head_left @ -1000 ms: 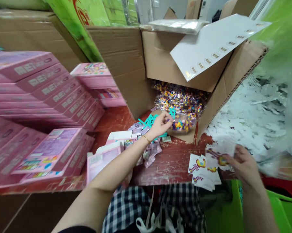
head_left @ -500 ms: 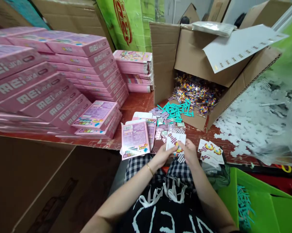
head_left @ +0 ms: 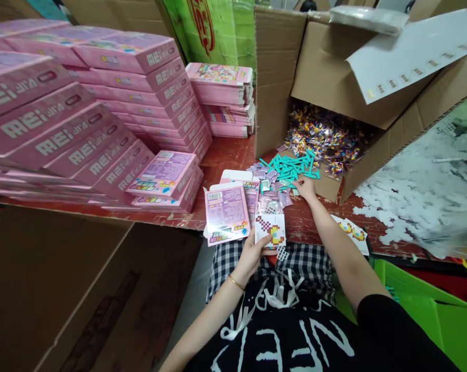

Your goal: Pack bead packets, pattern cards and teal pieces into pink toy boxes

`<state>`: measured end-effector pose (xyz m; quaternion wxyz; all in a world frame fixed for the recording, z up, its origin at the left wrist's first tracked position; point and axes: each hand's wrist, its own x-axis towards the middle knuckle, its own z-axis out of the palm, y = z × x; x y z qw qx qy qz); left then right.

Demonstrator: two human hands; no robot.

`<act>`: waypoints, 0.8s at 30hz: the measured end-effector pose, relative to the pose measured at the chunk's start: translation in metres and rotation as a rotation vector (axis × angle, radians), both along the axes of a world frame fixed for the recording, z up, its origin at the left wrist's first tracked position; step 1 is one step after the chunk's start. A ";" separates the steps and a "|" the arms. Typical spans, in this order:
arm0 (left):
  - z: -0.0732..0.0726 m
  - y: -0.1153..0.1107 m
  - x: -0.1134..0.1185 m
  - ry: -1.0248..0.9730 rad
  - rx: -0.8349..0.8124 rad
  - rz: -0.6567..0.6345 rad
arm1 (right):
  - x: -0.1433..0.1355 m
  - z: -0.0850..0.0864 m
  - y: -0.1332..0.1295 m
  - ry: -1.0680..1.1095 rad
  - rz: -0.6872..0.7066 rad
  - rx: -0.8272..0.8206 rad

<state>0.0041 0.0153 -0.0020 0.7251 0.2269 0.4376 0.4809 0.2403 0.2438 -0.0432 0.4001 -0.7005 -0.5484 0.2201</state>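
Observation:
My left hand (head_left: 252, 254) grips a white card (head_left: 265, 238) printed with a pixel pattern in purple and yellow. A white perforated sheet (head_left: 282, 253) sticks out from under the card, near my lap. My right hand (head_left: 306, 188) reaches to the near right edge of a pile of teal plastic sticks (head_left: 287, 166), thumb and fingers drawn together. What lies between those fingertips is too small to make out. Small flat packets (head_left: 269, 182) lie beside the sticks. Left of the card, an open-flapped pink box (head_left: 227, 213) rests partly on another at the table edge.
Stacks of pink boxes (head_left: 161, 77) fill the left of the red table (head_left: 227, 155). A cardboard carton (head_left: 275, 77) with bags of colourful beads (head_left: 326, 137) stands behind. White perforated pieces (head_left: 404, 199) and printed cards (head_left: 353, 233) lie right; a green bin (head_left: 423, 315) sits below.
My right hand has left the card and moved forward to the teal sticks. My left hand keeps the card, now slightly lower and further left. The view has shifted.

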 end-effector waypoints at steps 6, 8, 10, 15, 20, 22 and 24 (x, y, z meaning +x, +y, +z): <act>-0.003 0.002 0.002 -0.155 -0.036 -0.026 | 0.004 0.010 -0.030 -0.077 0.143 0.107; -0.003 0.003 0.003 -0.158 -0.031 -0.030 | 0.006 0.032 -0.051 -0.131 0.163 0.292; -0.003 0.004 0.005 -0.140 -0.023 -0.032 | 0.003 0.058 -0.079 -0.069 0.106 0.462; -0.003 0.001 0.012 -0.082 0.018 -0.063 | -0.027 0.095 -0.152 0.506 0.251 0.112; 0.001 -0.006 0.018 0.035 0.068 -0.081 | -0.057 0.083 -0.181 0.372 0.426 -0.115; 0.005 -0.009 0.017 0.101 0.069 -0.080 | -0.061 0.081 -0.183 0.191 0.387 0.042; 0.011 -0.012 0.014 0.114 0.069 -0.095 | -0.062 0.083 -0.182 0.110 0.333 0.153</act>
